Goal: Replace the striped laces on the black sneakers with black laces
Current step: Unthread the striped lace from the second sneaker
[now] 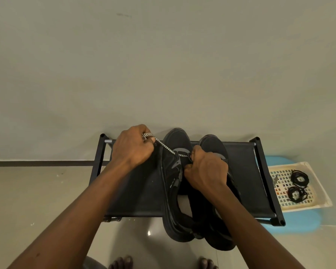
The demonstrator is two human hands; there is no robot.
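Now left hand (132,148) grips striped lace (164,145); right hand (206,169) grips sneaker (179,140); side lettering (172,183) unreadable.

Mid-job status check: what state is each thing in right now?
left hand: grips the striped lace, which is wound round its fingers.
striped lace: taut between left hand and laced sneaker.
right hand: fingers curled at the lacing; grip hidden.
laced sneaker: on the rack.
other sneaker: on the rack beside it.
black laces: two coils in the tray.
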